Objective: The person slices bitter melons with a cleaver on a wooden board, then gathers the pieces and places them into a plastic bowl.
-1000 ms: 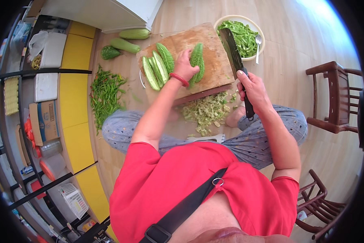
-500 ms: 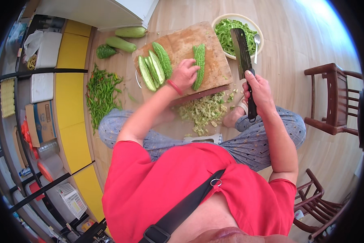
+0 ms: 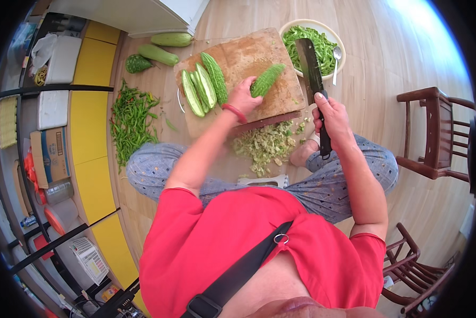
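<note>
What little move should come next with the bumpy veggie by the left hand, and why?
Maybe steady the bumpy gourd on the cutting board: the left hand holds its near end, and the right hand holds the knife off to the right, not cutting yet.

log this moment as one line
left hand: holding bitter melon over cutting board | right hand: holding knife | bowl: green strips, spoon

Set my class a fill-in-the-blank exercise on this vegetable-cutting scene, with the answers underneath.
1. The right hand grips the knife by its black ____.
2. The left hand holds a bumpy green gourd over the cutting ____.
3. A metal ____ lies across the rim of the pale bowl.
4. The bracelet on the left wrist is ____.

Answers: handle; board; spoon; red
</note>
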The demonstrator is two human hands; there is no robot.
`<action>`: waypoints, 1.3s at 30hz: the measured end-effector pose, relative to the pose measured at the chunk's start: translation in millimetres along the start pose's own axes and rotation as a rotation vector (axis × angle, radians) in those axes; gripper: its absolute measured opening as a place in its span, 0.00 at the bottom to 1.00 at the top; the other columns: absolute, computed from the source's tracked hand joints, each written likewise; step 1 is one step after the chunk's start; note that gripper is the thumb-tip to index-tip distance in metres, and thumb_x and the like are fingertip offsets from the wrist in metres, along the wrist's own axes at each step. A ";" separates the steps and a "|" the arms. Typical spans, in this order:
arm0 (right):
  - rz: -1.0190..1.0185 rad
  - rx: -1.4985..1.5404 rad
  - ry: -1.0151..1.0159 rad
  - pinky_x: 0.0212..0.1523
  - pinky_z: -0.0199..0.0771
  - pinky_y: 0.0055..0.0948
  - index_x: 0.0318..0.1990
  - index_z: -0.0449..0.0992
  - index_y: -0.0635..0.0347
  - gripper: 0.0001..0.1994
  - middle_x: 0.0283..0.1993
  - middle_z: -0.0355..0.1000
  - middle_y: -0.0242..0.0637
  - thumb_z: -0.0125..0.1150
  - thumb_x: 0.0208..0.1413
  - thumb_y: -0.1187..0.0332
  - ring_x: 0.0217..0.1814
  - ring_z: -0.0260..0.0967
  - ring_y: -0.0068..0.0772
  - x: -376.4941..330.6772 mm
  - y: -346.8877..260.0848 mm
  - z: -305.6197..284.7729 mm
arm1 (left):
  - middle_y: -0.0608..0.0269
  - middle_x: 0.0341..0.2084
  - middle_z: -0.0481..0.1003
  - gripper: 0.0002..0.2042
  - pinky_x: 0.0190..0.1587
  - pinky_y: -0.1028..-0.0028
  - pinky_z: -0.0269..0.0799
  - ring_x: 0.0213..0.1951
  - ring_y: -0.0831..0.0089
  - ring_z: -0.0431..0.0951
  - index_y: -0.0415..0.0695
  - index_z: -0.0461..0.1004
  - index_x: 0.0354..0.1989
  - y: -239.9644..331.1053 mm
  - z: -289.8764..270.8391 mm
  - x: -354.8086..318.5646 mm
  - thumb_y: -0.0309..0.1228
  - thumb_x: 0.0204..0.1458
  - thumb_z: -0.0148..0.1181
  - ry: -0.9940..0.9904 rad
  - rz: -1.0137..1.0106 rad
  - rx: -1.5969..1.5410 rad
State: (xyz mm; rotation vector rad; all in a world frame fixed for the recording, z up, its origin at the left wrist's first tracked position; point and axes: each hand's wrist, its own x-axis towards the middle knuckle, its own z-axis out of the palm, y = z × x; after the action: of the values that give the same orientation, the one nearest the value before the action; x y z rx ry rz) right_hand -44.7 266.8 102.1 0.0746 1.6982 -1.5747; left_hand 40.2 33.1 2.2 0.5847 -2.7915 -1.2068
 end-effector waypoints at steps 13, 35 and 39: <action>0.012 -0.032 0.004 0.14 0.58 0.19 0.26 0.66 0.58 0.15 0.18 0.61 0.27 0.52 0.57 0.56 0.14 0.56 0.15 6.8 9.1 -1.7 | 0.60 0.36 0.71 0.18 0.43 0.64 0.69 0.43 0.58 0.71 0.45 0.70 0.40 -1.9 -56.7 70.7 0.20 0.36 0.56 -0.495 0.558 0.578; -0.037 -0.080 -0.029 0.14 0.58 0.21 0.26 0.66 0.61 0.17 0.16 0.60 0.28 0.52 0.56 0.55 0.14 0.55 0.16 6.3 8.4 -4.1 | 0.45 0.34 0.73 0.23 0.41 0.67 0.69 0.38 0.59 0.74 0.35 0.66 0.41 -13.5 -41.3 56.4 0.33 0.35 0.64 -0.291 0.044 0.382; -0.041 -0.068 -0.024 0.14 0.59 0.21 0.26 0.66 0.61 0.17 0.16 0.61 0.28 0.52 0.56 0.56 0.14 0.56 0.16 5.3 7.7 -2.6 | 0.50 0.33 0.74 0.25 0.41 0.70 0.70 0.37 0.62 0.74 0.34 0.66 0.42 -29.3 -18.6 43.9 0.33 0.36 0.64 -0.234 -0.027 0.147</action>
State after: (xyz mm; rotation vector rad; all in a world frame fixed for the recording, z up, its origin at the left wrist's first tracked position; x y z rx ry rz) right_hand -45.4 268.3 92.5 -0.0140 1.7427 -1.5403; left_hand 12.4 -13.9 -10.4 0.5221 -3.0985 -1.1507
